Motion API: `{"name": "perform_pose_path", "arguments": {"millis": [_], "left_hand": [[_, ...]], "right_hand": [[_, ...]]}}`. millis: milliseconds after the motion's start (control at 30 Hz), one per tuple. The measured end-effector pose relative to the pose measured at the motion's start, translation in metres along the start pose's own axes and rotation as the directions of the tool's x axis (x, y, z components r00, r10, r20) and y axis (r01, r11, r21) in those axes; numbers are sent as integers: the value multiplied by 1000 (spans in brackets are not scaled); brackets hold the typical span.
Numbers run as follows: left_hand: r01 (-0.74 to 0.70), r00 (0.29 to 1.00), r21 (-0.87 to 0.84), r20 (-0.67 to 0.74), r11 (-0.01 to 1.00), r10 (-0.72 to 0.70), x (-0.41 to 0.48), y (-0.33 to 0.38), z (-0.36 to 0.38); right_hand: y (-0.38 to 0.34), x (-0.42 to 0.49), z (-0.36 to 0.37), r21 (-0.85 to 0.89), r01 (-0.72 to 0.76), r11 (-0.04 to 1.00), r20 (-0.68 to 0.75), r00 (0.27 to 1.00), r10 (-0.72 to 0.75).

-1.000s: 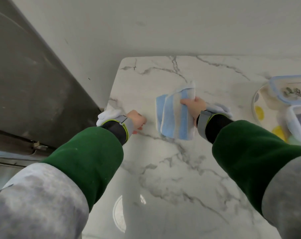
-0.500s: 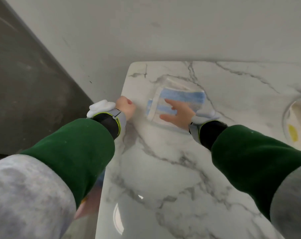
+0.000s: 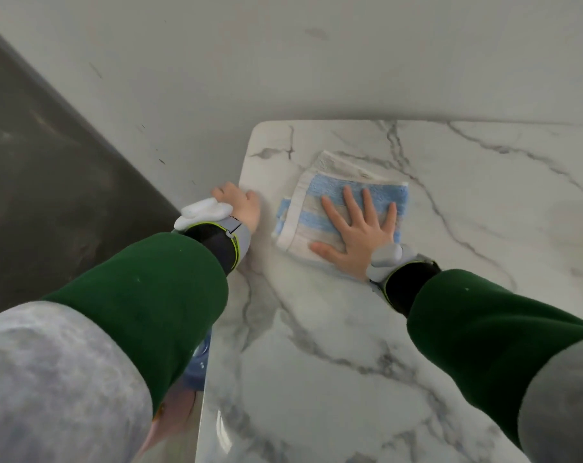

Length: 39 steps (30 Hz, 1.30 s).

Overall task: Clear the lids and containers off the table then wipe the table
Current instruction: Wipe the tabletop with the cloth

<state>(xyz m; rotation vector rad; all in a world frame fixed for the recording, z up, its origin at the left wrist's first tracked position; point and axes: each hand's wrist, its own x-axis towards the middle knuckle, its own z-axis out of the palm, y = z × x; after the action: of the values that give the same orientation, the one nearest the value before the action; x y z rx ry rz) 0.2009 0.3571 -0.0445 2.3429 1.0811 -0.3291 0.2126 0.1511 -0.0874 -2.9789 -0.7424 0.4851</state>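
A: While right hand (image 3: 356,228) lies spread flat, where's the striped cloth (image 3: 330,185)?
B: Pressed under it, near desk (image 3: 350,345) far-left corner. And left hand (image 3: 241,207) rests on desk's left edge; fingers, can't tell.

Pale scuffed wall (image 3: 283,55), dark surface (image 3: 49,195) leftward.

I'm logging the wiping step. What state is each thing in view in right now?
cloth: folded, lying flat on the table, pinned under the right hand.
right hand: flat, fingers straight and spread, pressing on the cloth.
left hand: at the table's left edge; cannot tell whether it grips.
table: bears the cloth near its far left corner.
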Motion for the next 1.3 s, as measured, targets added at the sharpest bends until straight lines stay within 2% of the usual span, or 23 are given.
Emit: {"name": "perform_pose_path", "arguments": {"millis": [100, 267, 400, 500, 633, 733, 800, 933, 1033, 1100, 1200, 1300], "left_hand": [[18, 1000, -25, 0, 1000, -18, 18, 3, 3], [72, 992, -145, 116, 987, -56, 37, 3, 20], [114, 984, -264, 160, 958, -73, 44, 2, 25], [106, 976, -282, 212, 953, -46, 48, 2, 20], [151, 970, -290, 229, 945, -84, 45, 5, 21], [157, 970, -276, 225, 948, -95, 43, 7, 19], [127, 975, -237, 210, 963, -77, 40, 6, 20], [110, 973, -156, 217, 982, -74, 38, 5, 21], [101, 973, -126, 222, 987, -72, 38, 6, 22], [97, 977, -119, 198, 988, -72, 39, 7, 23], [100, 981, -123, 178, 987, -77, 39, 7, 23], [114, 978, -142, 188, 983, -86, 41, 6, 21]], "right_hand": [[-7, 29, 1, -7, -7, 1000, -79, 997, 6], [-18, 74, 2, -16, -68, 998, -169, 983, 64], [-23, 111, -9, -68, -59, 996, -212, 976, 43], [-47, 138, -15, -57, 30, 998, -211, 977, -42], [-84, 149, -14, -13, 193, 981, -232, 954, -190], [-83, 152, -15, -26, 246, 969, -189, 951, -247], [-62, 155, -21, -6, 213, 977, -162, 964, -211], [9, 149, -29, 27, -32, 999, -165, 986, 36], [16, 139, -29, 13, -148, 989, -145, 978, 148], [-10, 138, -25, 26, -104, 994, -144, 984, 107], [-50, 131, -18, 7, 104, 995, -134, 986, -102], [-38, 126, -15, -45, 230, 972, -115, 965, -234]]}}
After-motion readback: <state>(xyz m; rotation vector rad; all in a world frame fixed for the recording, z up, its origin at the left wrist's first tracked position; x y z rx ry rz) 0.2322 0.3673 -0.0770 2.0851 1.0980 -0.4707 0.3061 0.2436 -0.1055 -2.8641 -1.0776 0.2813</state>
